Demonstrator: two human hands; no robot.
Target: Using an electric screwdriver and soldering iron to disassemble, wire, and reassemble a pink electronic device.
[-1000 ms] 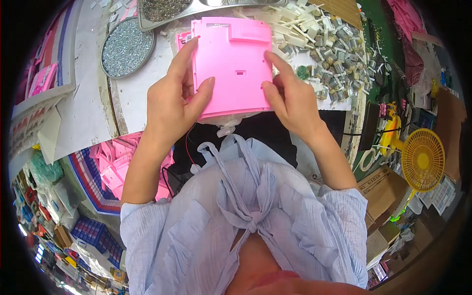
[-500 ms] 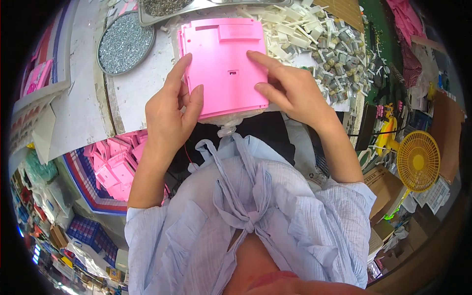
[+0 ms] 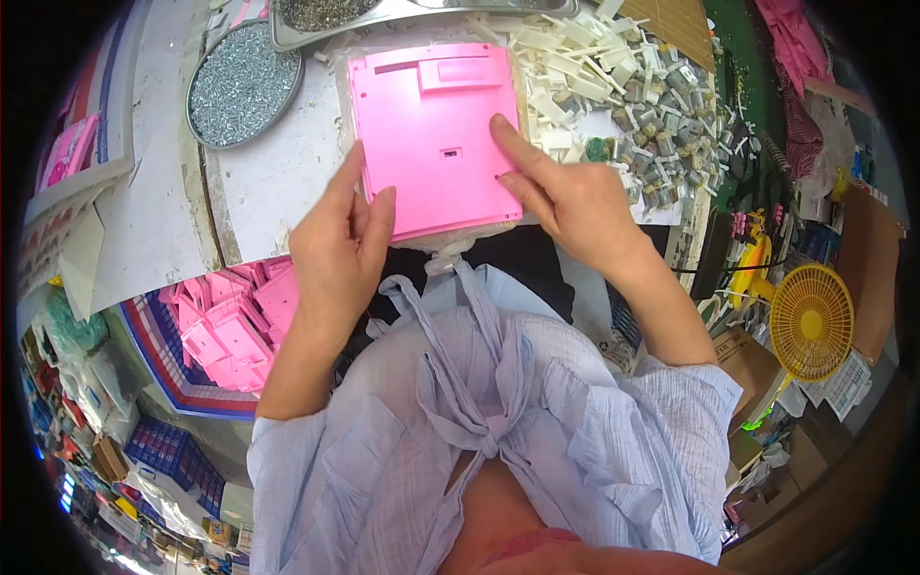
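A flat, square pink plastic panel (image 3: 412, 187) lies in front of me on a pad (image 3: 479, 231) wrapped in clear plastic. It has a raised block near its far edge, a narrow slot and a small rectangular hole. Another pink edge shows just beneath its near side; whether that is a second piece I cannot tell. My left hand (image 3: 335, 235) holds the panel's left edge between thumb and fingers. On the opposite side, my right hand (image 3: 589, 211) grips the right edge, index finger and thumb resting on top.
A round dish of small silvery screws (image 3: 243, 84) stands at the far left, beside a metal tray (image 3: 402, 21). White plastic parts (image 3: 565, 67) and small motors (image 3: 666, 134) are heaped to the right. Below the table's left edge, a basket (image 3: 177, 388) holds pink pieces. A yellow fan (image 3: 813, 324) stands right.
The panel has shifted slightly toward me and tilted a little. My left hand has slid nearer along its left edge, and my right fingers have also moved slightly nearer.
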